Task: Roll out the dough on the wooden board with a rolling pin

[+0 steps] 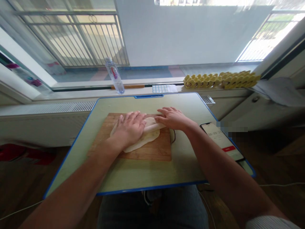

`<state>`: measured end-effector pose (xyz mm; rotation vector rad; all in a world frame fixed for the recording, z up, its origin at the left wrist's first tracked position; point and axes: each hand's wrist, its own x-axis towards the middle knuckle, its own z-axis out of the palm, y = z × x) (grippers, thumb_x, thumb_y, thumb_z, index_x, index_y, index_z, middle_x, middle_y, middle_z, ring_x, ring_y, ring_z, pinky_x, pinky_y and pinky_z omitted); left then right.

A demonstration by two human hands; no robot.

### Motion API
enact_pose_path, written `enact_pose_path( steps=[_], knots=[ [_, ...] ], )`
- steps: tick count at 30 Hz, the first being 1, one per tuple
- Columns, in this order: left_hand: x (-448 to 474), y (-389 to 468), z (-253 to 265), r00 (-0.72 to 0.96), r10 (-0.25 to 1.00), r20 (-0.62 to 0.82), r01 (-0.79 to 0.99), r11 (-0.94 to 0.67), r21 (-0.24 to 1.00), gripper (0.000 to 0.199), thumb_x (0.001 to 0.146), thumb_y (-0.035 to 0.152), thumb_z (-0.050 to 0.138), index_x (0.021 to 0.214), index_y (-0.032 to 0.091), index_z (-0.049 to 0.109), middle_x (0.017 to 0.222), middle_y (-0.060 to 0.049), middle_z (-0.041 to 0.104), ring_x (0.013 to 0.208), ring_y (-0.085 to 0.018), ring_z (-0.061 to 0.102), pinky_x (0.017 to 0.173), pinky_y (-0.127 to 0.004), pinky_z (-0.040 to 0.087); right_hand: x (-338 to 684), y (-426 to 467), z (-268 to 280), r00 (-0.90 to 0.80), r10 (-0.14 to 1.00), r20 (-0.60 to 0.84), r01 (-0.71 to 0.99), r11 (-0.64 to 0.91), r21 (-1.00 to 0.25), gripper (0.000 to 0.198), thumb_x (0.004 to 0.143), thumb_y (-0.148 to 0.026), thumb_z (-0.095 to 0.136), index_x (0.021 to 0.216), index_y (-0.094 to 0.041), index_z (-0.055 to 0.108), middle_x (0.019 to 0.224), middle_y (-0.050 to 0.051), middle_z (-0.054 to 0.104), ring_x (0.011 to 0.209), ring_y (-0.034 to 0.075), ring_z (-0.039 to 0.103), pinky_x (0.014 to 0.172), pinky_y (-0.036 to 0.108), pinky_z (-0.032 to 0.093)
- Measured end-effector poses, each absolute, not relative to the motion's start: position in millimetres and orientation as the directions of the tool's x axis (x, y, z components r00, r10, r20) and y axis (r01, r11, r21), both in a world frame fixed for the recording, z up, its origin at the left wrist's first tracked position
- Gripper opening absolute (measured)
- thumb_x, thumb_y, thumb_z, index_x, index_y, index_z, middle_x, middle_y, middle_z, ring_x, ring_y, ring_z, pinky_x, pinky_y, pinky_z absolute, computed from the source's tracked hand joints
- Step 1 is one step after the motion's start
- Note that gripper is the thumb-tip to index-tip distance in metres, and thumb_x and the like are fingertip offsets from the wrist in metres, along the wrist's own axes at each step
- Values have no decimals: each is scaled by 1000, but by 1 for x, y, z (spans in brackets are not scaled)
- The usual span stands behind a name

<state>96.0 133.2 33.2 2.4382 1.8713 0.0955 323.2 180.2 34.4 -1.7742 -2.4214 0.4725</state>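
Observation:
A flattened sheet of pale dough (pixel 144 141) lies on a wooden cutting board (pixel 154 154). Across it runs a pale rolling pin (pixel 153 127), partly hidden by my hands. My left hand (pixel 132 127) lies palm down over the pin's left part and the dough, its fingers stretched forward. At the pin's right end rests my right hand (pixel 171 117), palm down, with fingers extended past the pin and the thumb near it. Both hands press from above rather than wrap round it.
The board sits on a small blue-edged table (pixel 152 173). A phone (pixel 221 141) showing a timer lies at its right edge. On the windowsill stand a clear bottle (pixel 115 76) and a yellow wavy holder (pixel 220 80). A dark loop (pixel 174 136) shows beside the board.

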Motion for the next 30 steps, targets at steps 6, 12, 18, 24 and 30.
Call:
enact_pose_path(
  steps=[6,12,18,24,30],
  knots=[
    [100,114,29,280,955,97,956,-287,62,60,109,46,20,161,28,44,169,-7,40,156,-31,33,128,-64,20,323,172,40,-300,944,-135,929,258,-264,78,98,-77,34,163,-35,40,171,7,37,154,41,34,123,67,27],
    [99,137,39,252,967,-46,964,-247,94,60,108,46,22,161,27,43,171,-8,37,157,-32,31,126,-67,21,308,182,27,-134,987,85,934,155,-321,65,103,-62,34,154,-26,52,164,8,48,150,32,40,123,56,32],
    [103,122,33,246,969,24,966,-247,74,60,109,46,18,160,28,44,169,-8,40,156,-32,33,126,-66,23,314,175,38,-197,976,-97,951,166,-261,70,99,-61,39,162,-30,43,169,9,40,151,42,36,120,70,28],
    [107,108,33,232,969,80,972,-235,30,61,109,47,18,159,28,47,169,-7,40,156,-32,33,128,-64,21,313,170,40,-195,979,-67,952,172,-254,73,100,-68,31,160,-29,45,168,10,41,151,41,36,121,69,28],
    [107,118,37,219,976,3,974,-219,50,61,109,46,17,159,29,46,170,-9,40,157,-32,32,126,-67,23,311,179,36,-206,975,-78,946,178,-270,70,99,-63,36,159,-29,47,167,9,43,149,39,40,120,67,31]
  ],
)
